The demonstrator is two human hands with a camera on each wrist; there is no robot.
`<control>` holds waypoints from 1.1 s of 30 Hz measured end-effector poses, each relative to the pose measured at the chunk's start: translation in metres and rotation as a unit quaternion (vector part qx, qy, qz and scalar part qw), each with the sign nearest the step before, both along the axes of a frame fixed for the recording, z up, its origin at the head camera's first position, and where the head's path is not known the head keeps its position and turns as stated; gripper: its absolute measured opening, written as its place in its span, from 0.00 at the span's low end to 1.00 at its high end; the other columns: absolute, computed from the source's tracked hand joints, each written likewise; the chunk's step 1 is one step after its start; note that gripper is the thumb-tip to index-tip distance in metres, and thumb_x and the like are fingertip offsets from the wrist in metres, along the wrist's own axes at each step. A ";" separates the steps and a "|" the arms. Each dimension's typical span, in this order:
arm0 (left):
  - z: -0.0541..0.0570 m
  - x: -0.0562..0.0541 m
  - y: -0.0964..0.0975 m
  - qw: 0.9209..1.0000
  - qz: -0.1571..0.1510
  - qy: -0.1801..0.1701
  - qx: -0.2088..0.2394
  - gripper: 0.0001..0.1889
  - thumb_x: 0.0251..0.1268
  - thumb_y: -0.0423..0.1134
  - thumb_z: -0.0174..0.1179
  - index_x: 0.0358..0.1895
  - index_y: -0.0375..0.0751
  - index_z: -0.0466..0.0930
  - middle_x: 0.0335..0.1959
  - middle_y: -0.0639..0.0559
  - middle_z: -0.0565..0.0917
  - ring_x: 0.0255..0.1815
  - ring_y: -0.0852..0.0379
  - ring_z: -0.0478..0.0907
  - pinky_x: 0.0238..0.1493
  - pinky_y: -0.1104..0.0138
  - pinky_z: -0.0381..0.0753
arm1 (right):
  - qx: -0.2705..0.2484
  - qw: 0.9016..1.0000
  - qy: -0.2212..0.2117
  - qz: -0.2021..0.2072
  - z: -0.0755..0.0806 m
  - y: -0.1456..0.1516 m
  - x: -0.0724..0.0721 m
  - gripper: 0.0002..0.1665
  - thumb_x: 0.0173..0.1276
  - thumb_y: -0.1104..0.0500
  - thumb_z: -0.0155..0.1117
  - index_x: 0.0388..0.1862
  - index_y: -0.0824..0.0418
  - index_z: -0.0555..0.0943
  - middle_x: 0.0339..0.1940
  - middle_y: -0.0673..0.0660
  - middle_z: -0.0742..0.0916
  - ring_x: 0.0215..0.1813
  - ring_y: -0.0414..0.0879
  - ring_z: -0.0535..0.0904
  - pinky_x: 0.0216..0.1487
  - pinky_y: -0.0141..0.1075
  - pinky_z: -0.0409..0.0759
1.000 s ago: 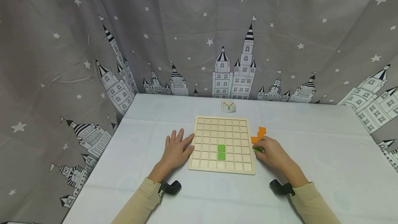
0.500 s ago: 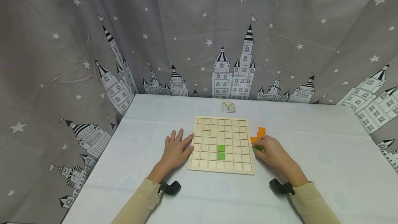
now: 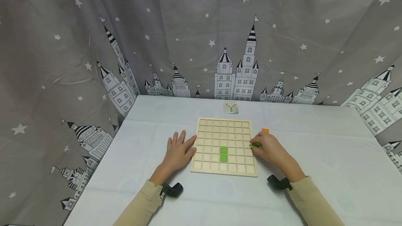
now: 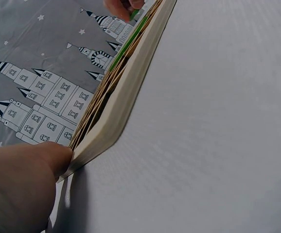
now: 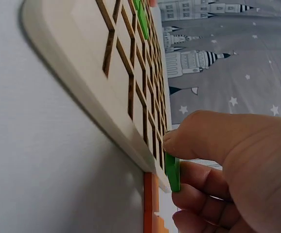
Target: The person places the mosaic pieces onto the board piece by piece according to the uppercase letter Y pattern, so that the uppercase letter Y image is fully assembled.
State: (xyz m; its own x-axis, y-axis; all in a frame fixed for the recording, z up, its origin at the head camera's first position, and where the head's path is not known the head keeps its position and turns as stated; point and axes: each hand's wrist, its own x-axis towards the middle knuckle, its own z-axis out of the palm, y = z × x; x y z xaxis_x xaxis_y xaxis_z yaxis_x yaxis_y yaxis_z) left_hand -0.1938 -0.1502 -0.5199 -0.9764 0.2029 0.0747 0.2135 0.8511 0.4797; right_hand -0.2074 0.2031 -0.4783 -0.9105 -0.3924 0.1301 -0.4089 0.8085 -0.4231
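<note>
A light wooden board (image 3: 206,147) with a grid of square recesses lies flat on the table. Two green square tiles (image 3: 223,153) sit in it, one behind the other, in a column near the middle. My left hand (image 3: 177,152) rests at the board's left edge, fingers spread, with thumb and index fingertip touching the rim. Between thumb and fingers my right hand (image 3: 270,149) pinches another green tile (image 5: 172,173), held on edge over the board's right rim. An orange tile (image 3: 265,130) shows past the right hand, which hides others in the head view.
Orange pieces (image 5: 151,196) lie against the board's right side in the right wrist view. A small card (image 3: 230,107) printed with a grid of coloured squares lies behind the board. A grey curtain (image 3: 185,27) with castles hangs behind the white table (image 3: 220,198).
My right hand has lifted the green tile from beside the board and moved slightly left and away from me to the board's right rim. My left hand stays in place.
</note>
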 end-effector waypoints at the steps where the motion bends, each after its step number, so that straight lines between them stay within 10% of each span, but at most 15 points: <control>1: 0.000 0.000 0.000 1.000 0.000 0.000 0.000 0.27 0.75 0.50 0.55 0.73 0.49 0.73 0.80 0.30 0.58 0.82 0.24 0.45 0.77 0.29 0.43 | -0.001 1.000 -0.001 0.000 0.000 -0.001 -0.001 0.10 0.61 0.67 0.70 0.42 0.65 0.90 0.40 0.57 0.88 0.39 0.46 0.81 0.42 0.41 0.82; 33: -0.001 0.000 -0.001 1.000 -0.003 -0.004 0.003 0.26 0.76 0.48 0.54 0.74 0.49 0.72 0.81 0.30 0.57 0.82 0.25 0.44 0.77 0.30 0.42 | -0.006 0.996 0.025 0.082 0.003 -0.046 -0.018 0.10 0.60 0.67 0.70 0.41 0.63 0.91 0.38 0.55 0.88 0.40 0.47 0.81 0.44 0.41 0.82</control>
State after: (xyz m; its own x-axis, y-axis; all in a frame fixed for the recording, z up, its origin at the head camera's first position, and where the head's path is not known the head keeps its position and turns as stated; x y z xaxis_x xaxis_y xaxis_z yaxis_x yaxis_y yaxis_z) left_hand -0.1939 -0.1508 -0.5212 -0.9757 0.2081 0.0685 0.2148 0.8474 0.4855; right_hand -0.2252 0.1571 -0.4750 -0.8264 -0.5340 0.1786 -0.5560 0.7240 -0.4083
